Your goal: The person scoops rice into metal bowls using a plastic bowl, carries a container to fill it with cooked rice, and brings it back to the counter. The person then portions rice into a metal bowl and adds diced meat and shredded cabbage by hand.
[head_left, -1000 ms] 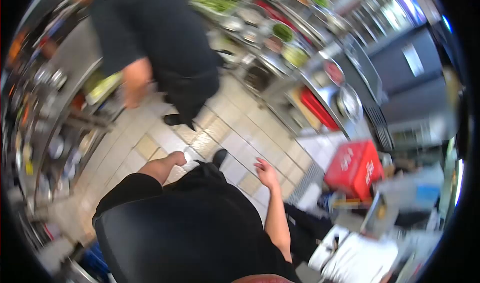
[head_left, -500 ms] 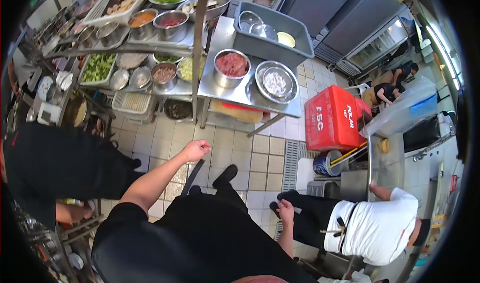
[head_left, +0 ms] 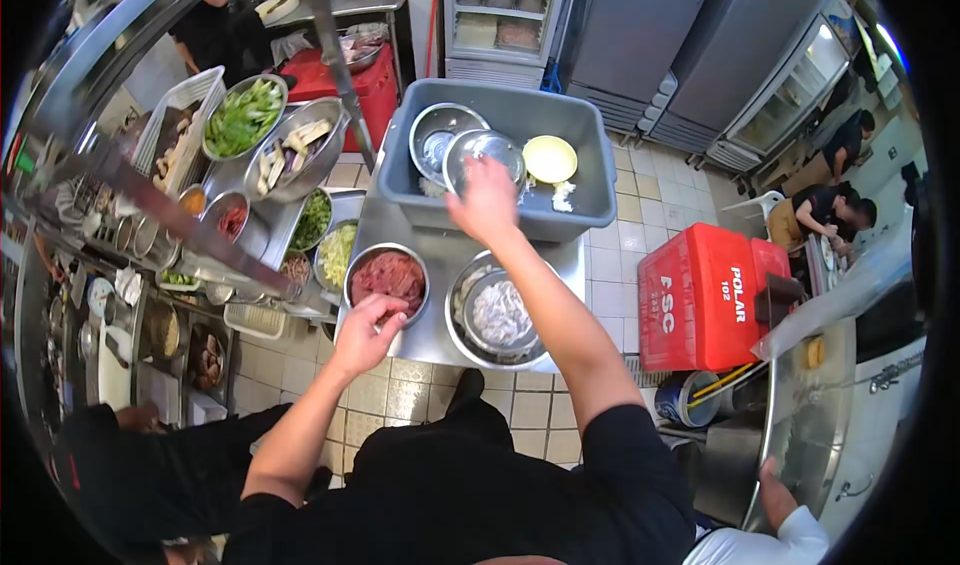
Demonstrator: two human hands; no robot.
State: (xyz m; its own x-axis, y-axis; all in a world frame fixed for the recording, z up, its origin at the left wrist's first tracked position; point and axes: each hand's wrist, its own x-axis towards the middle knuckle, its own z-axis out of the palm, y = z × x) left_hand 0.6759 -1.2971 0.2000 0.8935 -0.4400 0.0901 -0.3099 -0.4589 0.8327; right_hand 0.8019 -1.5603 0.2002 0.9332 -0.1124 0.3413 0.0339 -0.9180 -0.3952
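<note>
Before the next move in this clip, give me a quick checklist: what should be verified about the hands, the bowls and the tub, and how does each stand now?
1. Right hand has reached the grey tub: ok, it is over a steel bowl inside.
2. Right hand grips that bowl: cannot tell, fingers hidden behind the hand.
3. Left hand is at the meat bowl: ok, at its near rim.
4. Meat bowl sits fully on the steel table: ok.
5. Tub has free room: ok, a yellow dish and steel bowls fill only part.
6. Other people stay apart from the table: ok.
</note>
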